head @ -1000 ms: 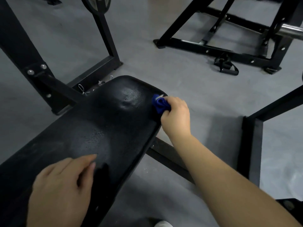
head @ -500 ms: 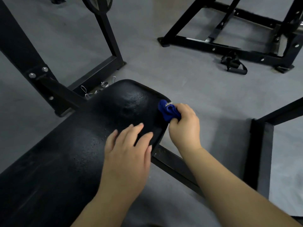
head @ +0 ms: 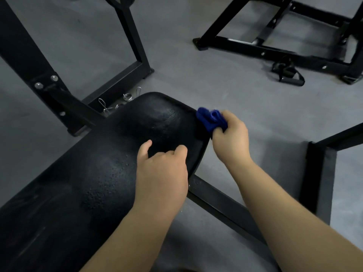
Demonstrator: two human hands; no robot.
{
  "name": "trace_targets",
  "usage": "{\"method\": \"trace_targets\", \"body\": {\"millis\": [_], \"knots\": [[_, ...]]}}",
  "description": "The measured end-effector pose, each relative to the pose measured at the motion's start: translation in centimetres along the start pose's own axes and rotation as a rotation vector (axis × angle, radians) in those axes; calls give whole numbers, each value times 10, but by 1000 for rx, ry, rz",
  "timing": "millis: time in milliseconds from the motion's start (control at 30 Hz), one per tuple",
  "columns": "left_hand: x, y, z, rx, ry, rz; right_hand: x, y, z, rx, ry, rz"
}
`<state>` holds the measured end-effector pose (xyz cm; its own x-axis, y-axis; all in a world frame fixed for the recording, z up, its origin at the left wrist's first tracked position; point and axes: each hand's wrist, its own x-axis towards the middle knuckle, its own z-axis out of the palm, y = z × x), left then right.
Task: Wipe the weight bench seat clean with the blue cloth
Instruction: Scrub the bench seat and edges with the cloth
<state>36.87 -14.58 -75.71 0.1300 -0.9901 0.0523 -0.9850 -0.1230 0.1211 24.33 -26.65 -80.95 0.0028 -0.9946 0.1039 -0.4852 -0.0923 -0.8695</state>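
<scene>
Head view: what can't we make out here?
All in the head view.
blue cloth: motion-blurred, partly buried in the right hand; contact with the bench seat edge unclear.
left hand: fingertips hidden behind its own knuckles.
bench seat: near end cut off by the left and bottom edges.
spring clips: partly hidden behind the seat.

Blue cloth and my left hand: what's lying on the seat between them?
Nothing: in the head view, only bare bench seat separates the left hand from the blue cloth.

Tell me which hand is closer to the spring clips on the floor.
Left. The left hand rests on the bench seat, nearer the spring clips; the right hand holds the blue cloth at the seat's right edge, farther away.
</scene>
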Motion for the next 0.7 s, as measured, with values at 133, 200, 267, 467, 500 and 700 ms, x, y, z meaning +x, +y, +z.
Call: {"method": "trace_targets", "body": {"millis": [133,200,267,467,500,700], "knots": [[7,1,-8,22,-57,-28,6,9,-6,88,-63,39],[8,2,-8,18,-61,-31,36,3,-1,145,-118,87],[7,3,-7,26,-63,-43,58,-1,5,273,-267,166],[2,9,-3,61,-90,-35,55,32,-9,554,-481,164],[1,10,-1,61,-89,-33,57,31,-11,552,-495,150],[-1,19,7,64,26,-6,104,1,28,367,-590,80]]}}
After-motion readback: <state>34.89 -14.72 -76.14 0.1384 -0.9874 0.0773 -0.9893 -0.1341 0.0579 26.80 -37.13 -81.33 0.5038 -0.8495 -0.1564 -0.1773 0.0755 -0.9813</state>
